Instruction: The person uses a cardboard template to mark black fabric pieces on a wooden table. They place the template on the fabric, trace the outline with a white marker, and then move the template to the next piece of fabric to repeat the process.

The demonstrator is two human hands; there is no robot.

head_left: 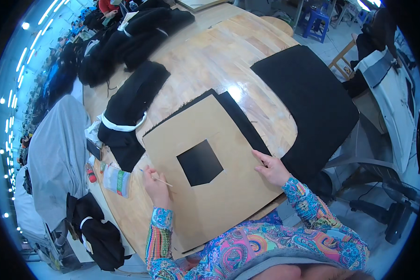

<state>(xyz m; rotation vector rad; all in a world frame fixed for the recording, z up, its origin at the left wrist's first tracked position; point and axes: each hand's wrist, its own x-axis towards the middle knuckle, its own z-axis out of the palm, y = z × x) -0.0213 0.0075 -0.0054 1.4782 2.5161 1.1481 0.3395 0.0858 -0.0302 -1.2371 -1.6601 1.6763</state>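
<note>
A tan cardboard template (200,214) with a five-sided cutout lies on black fabric pieces (244,120) at the table's near side. Black cloth shows through the cutout and past the template's far and right edges. My left hand (157,187) is closed on a thin, pale pencil-like stick (162,180) beside the template's left edge. On the template's right edge rests my right hand (274,171), its fingers stretched out and apart. What lies under its palm is hidden.
A stack of black panels (312,93) hangs over the table's right side. Tied black bundles (135,88) lie left and far left. Near the left edge are a phone (94,149) and a clear plastic packet (115,180). An office chair (378,186) stands right of the wooden table (205,51).
</note>
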